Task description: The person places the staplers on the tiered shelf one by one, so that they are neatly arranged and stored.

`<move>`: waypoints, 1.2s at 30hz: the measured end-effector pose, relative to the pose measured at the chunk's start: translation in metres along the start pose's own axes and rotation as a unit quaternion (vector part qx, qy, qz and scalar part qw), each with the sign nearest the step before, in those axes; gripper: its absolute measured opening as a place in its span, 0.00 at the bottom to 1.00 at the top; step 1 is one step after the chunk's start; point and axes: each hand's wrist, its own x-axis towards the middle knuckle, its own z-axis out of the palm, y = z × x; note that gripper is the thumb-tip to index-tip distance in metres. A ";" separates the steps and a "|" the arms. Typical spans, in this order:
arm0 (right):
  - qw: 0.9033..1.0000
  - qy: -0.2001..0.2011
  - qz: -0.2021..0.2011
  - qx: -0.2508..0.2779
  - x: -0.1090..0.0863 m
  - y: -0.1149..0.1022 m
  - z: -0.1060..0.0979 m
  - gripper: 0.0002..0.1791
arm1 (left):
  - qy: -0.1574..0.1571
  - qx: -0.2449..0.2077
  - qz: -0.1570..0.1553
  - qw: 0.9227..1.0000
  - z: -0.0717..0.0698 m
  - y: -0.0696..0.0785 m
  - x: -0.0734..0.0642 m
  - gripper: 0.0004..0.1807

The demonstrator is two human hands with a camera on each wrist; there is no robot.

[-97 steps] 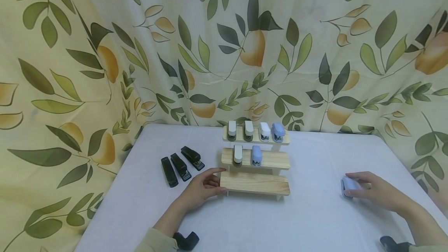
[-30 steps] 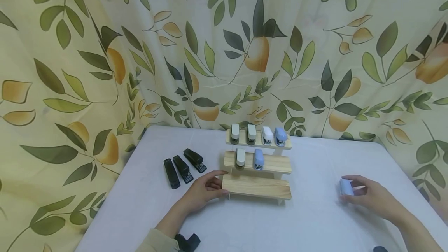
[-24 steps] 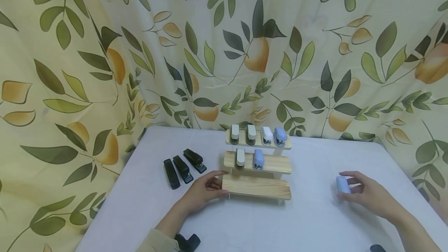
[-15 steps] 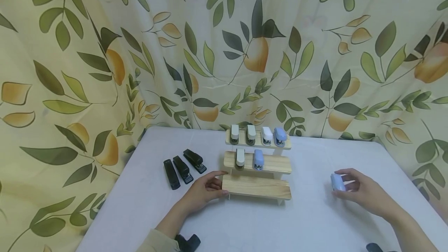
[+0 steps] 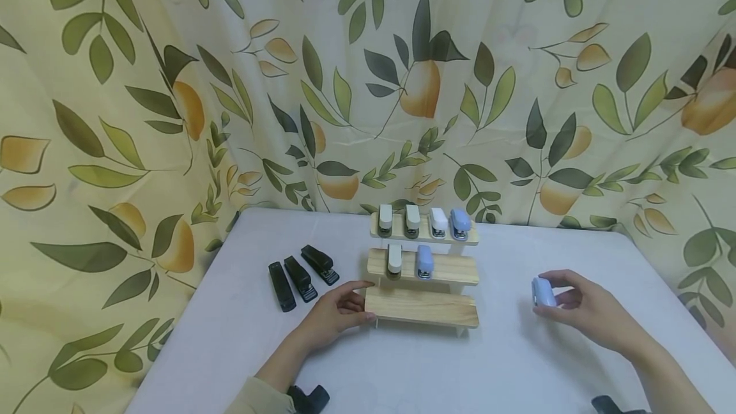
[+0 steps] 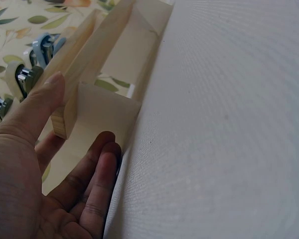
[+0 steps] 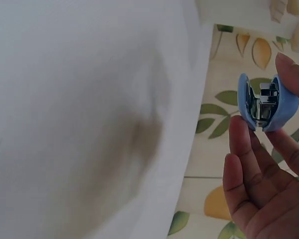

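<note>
My right hand (image 5: 586,308) pinches a small blue stapler (image 5: 542,292) between thumb and fingers, above the tablecloth at right. In the right wrist view the stapler's metal inside (image 7: 265,102) faces the camera. At the table's middle stands a three-tier wooden stand; my left hand (image 5: 331,315) holds the left end of its lowest shelf (image 5: 422,307). The left wrist view has the thumb (image 6: 52,92) on that board, other fingers beside the stand's leg. A pale stapler (image 5: 394,259) and a blue stapler (image 5: 424,260) sit on the middle shelf (image 5: 457,265).
The top shelf (image 5: 425,232) carries several staplers: two pale, a white one (image 5: 438,222) and a blue one. Left of the stand lie three black staplers (image 5: 301,278). A leaf-patterned curtain (image 5: 345,82) hangs behind the white-covered table (image 5: 506,363).
My right hand has lifted the blue stapler off the table at right and carried it leftward. The left hand has stayed at the stand's lowest shelf. The head view has shifted slightly.
</note>
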 end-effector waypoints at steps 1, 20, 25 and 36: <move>1.000 0.000 0.003 -0.001 0.000 -0.003 0.001 0.44 | 0.000 0.000 -0.001 1.000 0.000 0.000 0.000 0.33; 0.999 0.027 -0.039 -0.003 0.003 -0.029 0.009 0.41 | 0.000 -0.002 0.000 1.000 0.001 -0.001 0.001 0.33; 0.998 0.036 -0.058 0.000 0.003 -0.041 0.011 0.40 | 0.001 -0.001 0.001 1.000 0.000 -0.001 0.001 0.33; 0.994 0.065 -0.092 0.005 0.005 -0.062 0.017 0.37 | -0.001 0.001 0.008 1.000 0.000 -0.003 0.000 0.32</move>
